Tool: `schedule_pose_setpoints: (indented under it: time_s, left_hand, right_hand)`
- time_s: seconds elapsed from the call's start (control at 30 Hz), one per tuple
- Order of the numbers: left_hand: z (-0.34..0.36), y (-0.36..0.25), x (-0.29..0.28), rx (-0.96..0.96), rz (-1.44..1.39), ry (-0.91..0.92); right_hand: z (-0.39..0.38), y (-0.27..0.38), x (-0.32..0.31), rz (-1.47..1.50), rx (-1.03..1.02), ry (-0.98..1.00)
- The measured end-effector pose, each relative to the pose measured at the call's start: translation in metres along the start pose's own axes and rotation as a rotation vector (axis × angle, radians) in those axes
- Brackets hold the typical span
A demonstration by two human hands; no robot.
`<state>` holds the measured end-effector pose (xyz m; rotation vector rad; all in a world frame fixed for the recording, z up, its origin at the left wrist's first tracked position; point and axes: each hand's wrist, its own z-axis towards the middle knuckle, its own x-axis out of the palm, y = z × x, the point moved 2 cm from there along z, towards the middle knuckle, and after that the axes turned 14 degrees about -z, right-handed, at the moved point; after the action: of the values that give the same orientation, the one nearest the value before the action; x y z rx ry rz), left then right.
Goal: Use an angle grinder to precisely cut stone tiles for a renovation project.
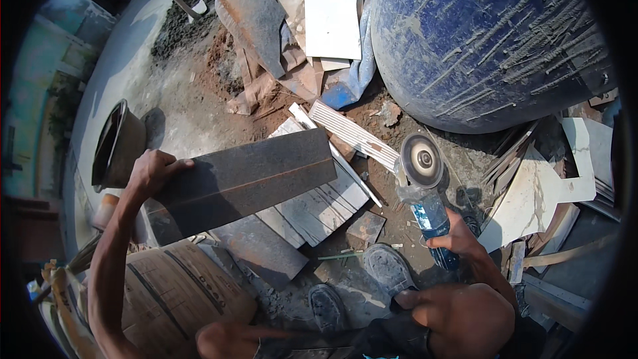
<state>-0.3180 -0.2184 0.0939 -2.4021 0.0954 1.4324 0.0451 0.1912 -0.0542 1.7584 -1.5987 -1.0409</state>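
Note:
My left hand (154, 174) is closed on the left end of a long dark grey tile (266, 163), thumb lying along its upper edge. A rusty-orange line runs lengthwise across the tile, which is held tilted above other pieces. In my right hand (457, 236) is a blue angle grinder (430, 218), fingers wrapped round its body. Its round cutting disc (423, 160) points away from me, apart from the tile's right end. Whether the disc is spinning I cannot tell. Under the tile lie white grooved slabs (319, 209) and another grey tile piece (262, 252).
A big scratched blue drum (478, 40) stands at the far right. Broken white tiles (531, 196) lie on the right. A cardboard box (179, 292) sits near left, a dark bucket (123, 143) beyond it. White slabs (332, 10) rest at the back. My shoes (389, 269) are close by.

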Motion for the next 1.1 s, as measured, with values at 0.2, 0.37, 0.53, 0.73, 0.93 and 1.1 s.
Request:
schedule_pose_setpoints:
  time_s: [0.2,0.37,0.53,0.73,0.93,1.1]
  left_hand:
    - [-0.024,0.006,0.138,-0.296,-0.531,-0.305]
    - [-0.013,-0.054,0.29,-0.486,-0.985,-0.464]
    - [-0.016,-0.14,0.37,-0.625,-1.247,-0.612]
    - [-0.025,-0.181,0.382,-0.649,-1.208,-0.701]
    - [-0.03,-0.174,0.401,-0.625,-1.327,-0.827]
    - [-0.031,-0.204,0.409,-0.627,-1.393,-0.968]
  right_hand:
    - [0.012,-0.015,-0.002,-0.008,-0.045,0.051]
    - [0.016,-0.02,-0.004,-0.013,-0.055,0.046]
    - [0.014,-0.017,-0.008,-0.062,-0.081,0.045]
    - [0.013,-0.022,-0.016,-0.02,-0.043,0.093]
    - [0.021,-0.002,0.003,0.015,-0.043,0.114]
    - [0.03,0.014,0.01,-0.01,0.021,0.117]
